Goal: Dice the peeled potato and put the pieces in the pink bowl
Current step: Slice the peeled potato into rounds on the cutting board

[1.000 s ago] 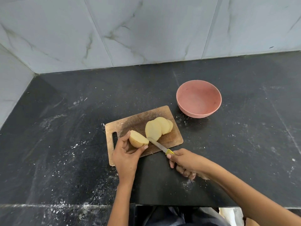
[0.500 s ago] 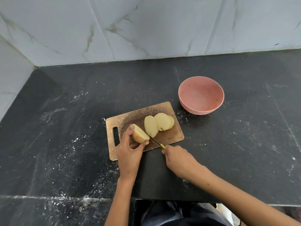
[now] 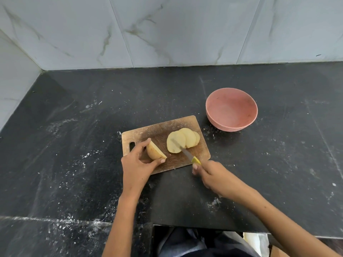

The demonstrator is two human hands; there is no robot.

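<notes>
Black stone counter under marbled wall tiles: potato cutting on a wooden board.

One uncut potato end sits at the board's left, cut face turned right, gripped between the left hand's thumb and fingers. Three slices lean overlapped, running rightward toward the one pink bowl, which sits apart off the board's right corner. The right hand grips one yellow-handled knife, blade angled up-left over the nearest slice.

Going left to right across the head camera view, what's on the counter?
Left hand → potato chunk it grips → cut potato slices → knife → right hand → pink bowl.
</notes>
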